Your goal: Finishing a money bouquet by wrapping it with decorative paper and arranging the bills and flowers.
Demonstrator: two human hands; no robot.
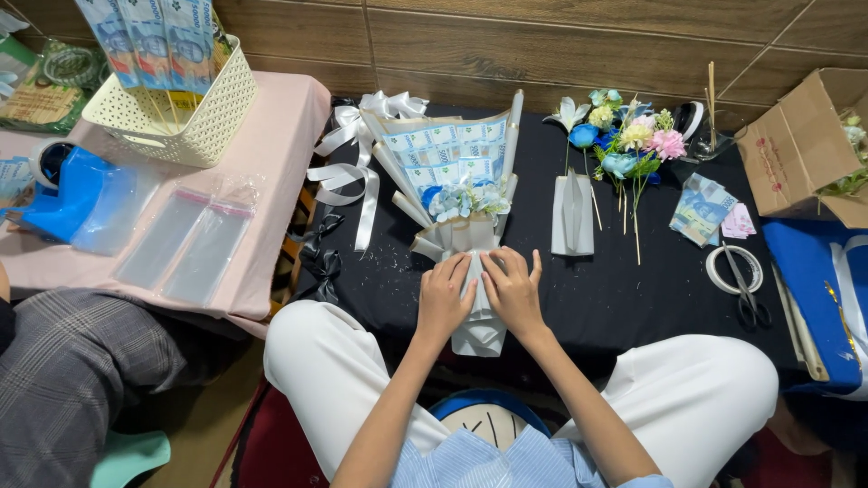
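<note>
A bouquet point(455, 181) of folded blue banknotes and pale blue flowers, wrapped in white paper, lies on the black table point(624, 298). My left hand point(443, 298) and my right hand point(513, 291) press side by side on the bouquet's white paper stem point(479, 336), fingers closed around it. A white ribbon bow point(354, 149) lies just left of the bouquet top.
Artificial flowers point(624, 145), a folded white paper point(571, 214), loose banknotes point(702, 208), a tape roll point(729, 269) and scissors point(749, 298) lie to the right. A cardboard box point(796, 149) stands far right. A white basket point(185, 113) and clear bags point(185, 244) sit on the pink table at left.
</note>
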